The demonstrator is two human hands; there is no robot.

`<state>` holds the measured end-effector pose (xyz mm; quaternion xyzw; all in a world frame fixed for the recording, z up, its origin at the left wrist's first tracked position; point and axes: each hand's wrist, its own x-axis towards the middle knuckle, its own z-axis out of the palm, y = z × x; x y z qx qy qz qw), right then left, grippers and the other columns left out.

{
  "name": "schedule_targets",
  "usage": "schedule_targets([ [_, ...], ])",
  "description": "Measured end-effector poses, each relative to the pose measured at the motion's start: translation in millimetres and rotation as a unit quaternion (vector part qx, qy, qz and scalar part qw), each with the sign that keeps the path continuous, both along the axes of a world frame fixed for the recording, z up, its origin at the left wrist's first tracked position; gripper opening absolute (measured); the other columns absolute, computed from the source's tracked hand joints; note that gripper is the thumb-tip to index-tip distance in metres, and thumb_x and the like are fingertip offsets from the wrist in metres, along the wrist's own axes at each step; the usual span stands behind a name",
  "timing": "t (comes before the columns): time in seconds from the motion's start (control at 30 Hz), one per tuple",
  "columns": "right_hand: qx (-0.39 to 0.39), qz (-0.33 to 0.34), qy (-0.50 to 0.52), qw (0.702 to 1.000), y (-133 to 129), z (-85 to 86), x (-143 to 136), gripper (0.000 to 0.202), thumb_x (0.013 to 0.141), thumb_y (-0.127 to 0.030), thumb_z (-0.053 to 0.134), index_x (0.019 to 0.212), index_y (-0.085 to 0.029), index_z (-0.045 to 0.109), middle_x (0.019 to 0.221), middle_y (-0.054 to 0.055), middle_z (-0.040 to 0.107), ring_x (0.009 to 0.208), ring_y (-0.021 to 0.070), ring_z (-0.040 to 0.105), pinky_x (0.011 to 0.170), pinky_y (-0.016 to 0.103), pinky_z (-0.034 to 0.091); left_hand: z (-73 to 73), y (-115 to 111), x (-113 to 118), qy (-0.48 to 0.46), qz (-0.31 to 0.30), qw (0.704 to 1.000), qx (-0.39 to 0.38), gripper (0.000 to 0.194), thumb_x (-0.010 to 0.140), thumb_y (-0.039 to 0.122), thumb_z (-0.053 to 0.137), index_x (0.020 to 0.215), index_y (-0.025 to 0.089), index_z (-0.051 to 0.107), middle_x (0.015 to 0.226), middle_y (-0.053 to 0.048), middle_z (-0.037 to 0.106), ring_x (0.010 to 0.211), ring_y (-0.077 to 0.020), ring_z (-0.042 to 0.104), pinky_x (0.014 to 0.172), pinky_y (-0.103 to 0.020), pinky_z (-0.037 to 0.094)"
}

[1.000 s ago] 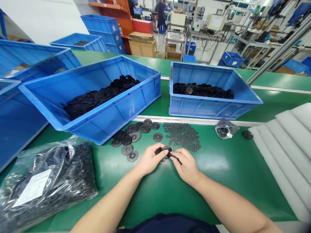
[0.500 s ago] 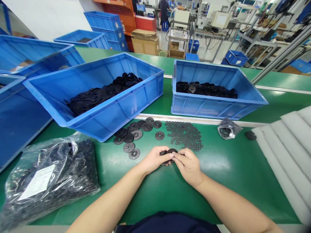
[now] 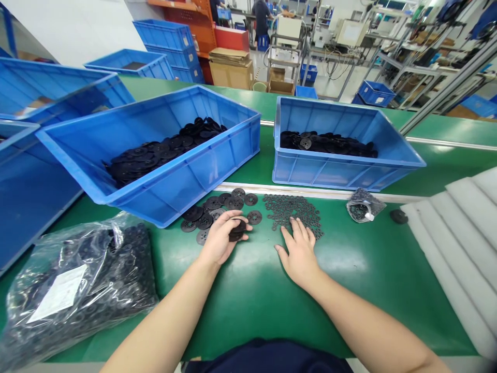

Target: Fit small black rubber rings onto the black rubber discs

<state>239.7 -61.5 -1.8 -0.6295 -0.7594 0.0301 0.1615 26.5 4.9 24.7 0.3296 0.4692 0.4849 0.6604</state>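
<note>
Black discs (image 3: 237, 229) sit gripped in a worker's left hand (image 3: 222, 238) above the green table (image 3: 248, 305), beside loose discs (image 3: 205, 221) near its far edge; the right hand (image 3: 301, 254), fingers spread, reaches the small rings (image 3: 292, 208), grasp unclear. Two blue bins (image 3: 212, 165) (image 3: 341, 171) stand beyond.

You are at a workstation in a factory or assembly workshop. Indicators: your green-topped workbench (image 3: 349, 290) carries blue plastic crates (image 3: 345, 168) of black discs along its far side. Beyond the bench's far edge, you see metal equipment racks (image 3: 285, 54), stacked flat cardboard (image 3: 229, 57), an orange shelving unit (image 3: 202, 31) and a person (image 3: 261, 18) in dark clothing among further work tables.
</note>
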Motion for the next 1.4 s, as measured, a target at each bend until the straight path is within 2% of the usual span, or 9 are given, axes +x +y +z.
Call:
schedule_targets([
  [0.13,-0.008,0.017,-0.021,1.0,0.3,0.9,-2.3,0.056,0.093,-0.04,0.058,0.144,-0.019,0.049,0.159,0.022,0.025,0.147,0.04,0.02,0.11,0.065,0.024,-7.6,8.6,-7.1,0.222,0.024,0.968,0.111,0.03,0.076,0.029,0.058,0.103,0.017,0.061,0.1,-0.009,0.07,0.079,-0.0205,0.067,0.067,-0.034,0.054],
  [0.23,-0.014,0.022,-0.026,0.999,0.7,1.4,-2.8,0.052,0.094,-0.041,0.056,0.141,-0.018,0.052,0.158,0.022,0.028,0.147,0.0391,0.021,0.111,0.065,0.023,-13.2,14.5,0.9,0.468,0.014,0.849,0.243,0.027,0.084,0.029,0.052,0.103,0.018,0.069,0.093,-0.009,0.068,0.089,-0.0233,0.065,0.085,-0.037,0.051],
  [0.33,-0.017,0.032,-0.023,0.999,-0.3,0.8,-2.6,0.043,0.096,-0.033,0.052,0.135,-0.016,0.057,0.154,0.019,0.038,0.146,0.0354,0.026,0.113,0.062,0.021,-13.1,19.0,14.6,0.618,-0.064,0.735,0.271,0.036,0.09,0.035,0.051,0.118,0.017,0.067,0.099,-0.014,0.064,0.095,-0.0292,0.063,0.086,-0.041,0.049],
  [0.43,-0.011,0.049,-0.013,0.999,-3.3,-0.8,-1.9,0.038,0.097,-0.024,0.048,0.133,-0.017,0.059,0.15,0.015,0.046,0.144,0.0317,0.032,0.115,0.059,0.018,-8.2,21.9,22.4,0.677,-0.125,0.68,0.251,0.035,0.088,0.036,0.059,0.117,0.017,0.066,0.1,-0.016,0.063,0.097,-0.0332,0.062,0.084,-0.042,0.049],
  [0.77,0.047,-0.003,0.002,0.999,0.0,-3.8,7.2,0.031,0.091,-0.016,0.049,0.114,-0.02,0.07,0.139,0.015,0.056,0.124,0.0307,0.046,0.103,0.052,0.034,-4.9,10.9,0.1,0.608,-0.15,0.75,0.213,0.022,0.074,0.035,0.072,0.08,0.022,0.054,0.082,-0.006,0.065,0.082,-0.0267,0.062,0.07,-0.035,0.045],
  [0.97,0.052,0.001,0.03,0.998,2.5,-2.8,8.0,0.02,0.093,-0.021,0.054,0.103,-0.022,0.072,0.136,0.012,0.058,0.126,0.0292,0.045,0.105,0.052,0.032,3.6,-5.0,-1.1,0.48,-0.136,0.848,0.178,0.026,0.078,0.044,0.064,0.069,0.022,0.05,0.064,0.001,0.057,0.06,-0.0174,0.052,0.059,-0.03,0.037],
  [1.17,0.055,0.006,0.035,0.998,6.3,-2.8,8.2,0.016,0.093,-0.022,0.057,0.092,-0.023,0.073,0.138,0.011,0.057,0.13,0.0306,0.044,0.107,0.055,0.031,0.8,-13.6,14.2,0.187,-0.152,0.968,0.072,0.032,0.08,0.05,0.065,0.079,0.021,0.053,0.063,0.003,0.059,0.055,-0.0128,0.053,0.054,-0.025,0.039],
  [1.27,0.08,0.024,0.07,0.994,5.2,-0.1,8.1,0.016,0.094,-0.024,0.056,0.093,-0.022,0.072,0.131,0.01,0.061,0.127,0.0281,0.047,0.107,0.052,0.033,-0.9,-19.8,23.2,0.132,-0.158,0.978,0.03,0.035,0.078,0.052,0.068,0.083,0.02,0.054,0.065,0.002,0.062,0.054,-0.0127,0.056,0.052,-0.024,0.04],
  [1.4,0.118,0.095,0.156,0.976,0.7,7.1,6.3,0.016,0.096,-0.022,0.054,0.103,-0.021,0.069,0.12,0.009,0.066,0.12,0.0234,0.053,0.102,0.045,0.042,0.6,-28.8,33.1,0.132,-0.181,0.973,0.059,0.037,0.079,0.053,0.067,0.084,0.018,0.057,0.064,0.001,0.061,0.054,-0.0111,0.054,0.054,-0.024,0.043],
])
